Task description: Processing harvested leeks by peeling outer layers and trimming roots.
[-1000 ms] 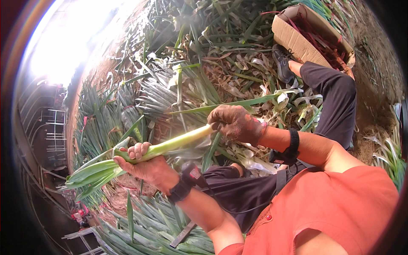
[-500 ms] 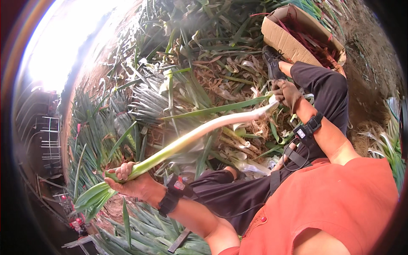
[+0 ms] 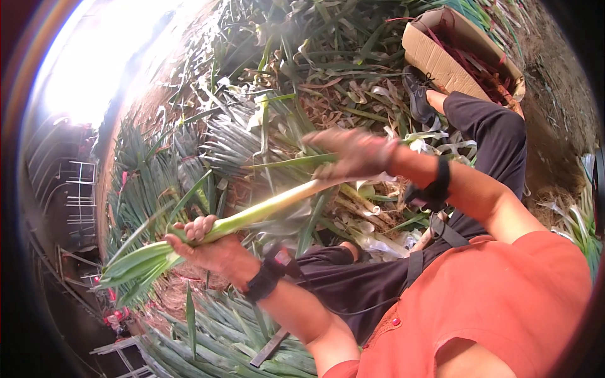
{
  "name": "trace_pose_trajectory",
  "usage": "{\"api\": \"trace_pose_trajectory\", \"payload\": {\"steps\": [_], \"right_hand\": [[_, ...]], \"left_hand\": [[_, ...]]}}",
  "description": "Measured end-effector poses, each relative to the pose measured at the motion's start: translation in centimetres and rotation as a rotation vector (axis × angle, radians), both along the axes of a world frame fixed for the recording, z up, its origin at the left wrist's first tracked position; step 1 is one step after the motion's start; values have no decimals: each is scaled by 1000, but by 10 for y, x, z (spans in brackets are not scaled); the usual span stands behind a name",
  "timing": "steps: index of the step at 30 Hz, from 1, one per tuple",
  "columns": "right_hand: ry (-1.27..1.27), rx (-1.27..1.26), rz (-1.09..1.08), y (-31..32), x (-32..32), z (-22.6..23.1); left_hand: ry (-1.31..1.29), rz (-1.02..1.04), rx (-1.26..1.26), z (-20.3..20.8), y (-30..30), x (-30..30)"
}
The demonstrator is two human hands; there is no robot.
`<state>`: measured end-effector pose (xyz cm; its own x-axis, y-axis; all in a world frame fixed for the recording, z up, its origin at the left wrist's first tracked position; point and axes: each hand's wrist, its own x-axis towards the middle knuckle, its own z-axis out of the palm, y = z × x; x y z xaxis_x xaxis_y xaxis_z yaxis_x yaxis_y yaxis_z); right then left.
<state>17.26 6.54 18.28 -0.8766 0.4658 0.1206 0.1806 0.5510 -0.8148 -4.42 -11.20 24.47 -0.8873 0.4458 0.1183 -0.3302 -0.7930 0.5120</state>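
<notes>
The left hand (image 3: 214, 253) is wrapped round a green onion (image 3: 268, 208), its pale shank slanting far right to the nearer, blurred right hand (image 3: 353, 154), whose hold is unclear.

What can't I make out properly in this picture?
Right hand: motion blur in the head view; whether its fingers close on the stalk can't be told.
Long green-and-white stalk: the left hand hides the part it grips.
Cardboard box: reddish strips and the walls hide its bottom.
Upper left background: washed out by glare.
</notes>
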Motion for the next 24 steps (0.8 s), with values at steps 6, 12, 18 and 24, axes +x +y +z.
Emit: {"api": "trace_pose_trajectory", "payload": {"steps": [6, 12, 18, 24], "right_hand": [[-8, 163, 65, -62, -56, -7], [-746, 26, -282, 31, 152, -190], [-979, 306, -234, 75, 138, -137], [-170, -210, 73, 11, 22, -7]], "left_hand": [[-42, 44, -82, 0, 1, 1], [-1, 322, -27, 19, -32, -12], [-5, 290, -47, 13, -34, -18], [-68, 48, -266, -10, 35, 15]]}}
